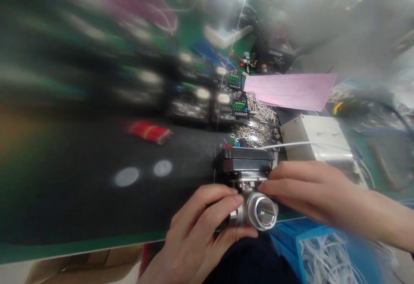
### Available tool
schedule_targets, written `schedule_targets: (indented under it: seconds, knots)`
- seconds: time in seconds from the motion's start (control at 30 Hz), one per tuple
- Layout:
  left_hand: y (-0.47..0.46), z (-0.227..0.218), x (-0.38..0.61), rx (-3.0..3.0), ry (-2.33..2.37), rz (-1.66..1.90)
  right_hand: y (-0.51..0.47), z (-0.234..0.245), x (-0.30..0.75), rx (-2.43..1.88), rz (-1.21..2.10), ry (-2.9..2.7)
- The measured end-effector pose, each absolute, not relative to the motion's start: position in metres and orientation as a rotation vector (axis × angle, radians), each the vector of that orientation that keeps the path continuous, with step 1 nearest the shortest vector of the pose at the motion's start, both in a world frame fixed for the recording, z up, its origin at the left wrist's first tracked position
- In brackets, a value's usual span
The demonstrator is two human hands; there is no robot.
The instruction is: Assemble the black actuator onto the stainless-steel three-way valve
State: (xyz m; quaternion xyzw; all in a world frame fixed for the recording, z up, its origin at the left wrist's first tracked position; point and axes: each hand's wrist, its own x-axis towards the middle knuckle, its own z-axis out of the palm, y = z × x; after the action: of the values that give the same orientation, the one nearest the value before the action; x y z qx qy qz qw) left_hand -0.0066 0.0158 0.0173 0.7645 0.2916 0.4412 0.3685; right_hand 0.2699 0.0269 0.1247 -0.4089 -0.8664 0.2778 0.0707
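A metal valve (261,210) with a round threaded opening sits at the near edge of the black mat (97,198), under a black box-shaped housing (247,160). My left hand (200,236) is closed around the valve body from the left and below. My right hand (307,189) reaches in from the right, its fingertips pinched together at the joint between the housing and the valve. What those fingertips hold is too small to make out. A thin white cable (297,144) runs off to the right from the housing.
Behind lie a heap of small metal rings (255,132), metal pins (258,109), green circuit boards (238,107), a pink sheet (291,91) and a white box (313,139). A red bundle (150,132) lies left. A blue bin (323,249) with white cables stands below right.
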Motion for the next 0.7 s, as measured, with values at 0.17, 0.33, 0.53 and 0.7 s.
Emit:
schedule_targets:
  seconds: [0.17,0.33,0.53,0.7]
  knots:
    - [0.018,0.018,-0.008,1.970,0.714,1.134,0.028,0.119,0.284,-1.140,0.731,-2.742]
    - [0.023,0.019,-0.007,2.009,0.660,1.170,0.023,0.116,0.288,-1.222,0.854,-2.631]
    - [0.023,0.022,-0.006,1.971,0.701,1.170,0.021,0.116,0.284,-1.309,0.879,-2.600]
    - [0.023,0.022,-0.005,1.995,0.697,1.169,0.019,0.116,0.292,-1.321,0.875,-2.637]
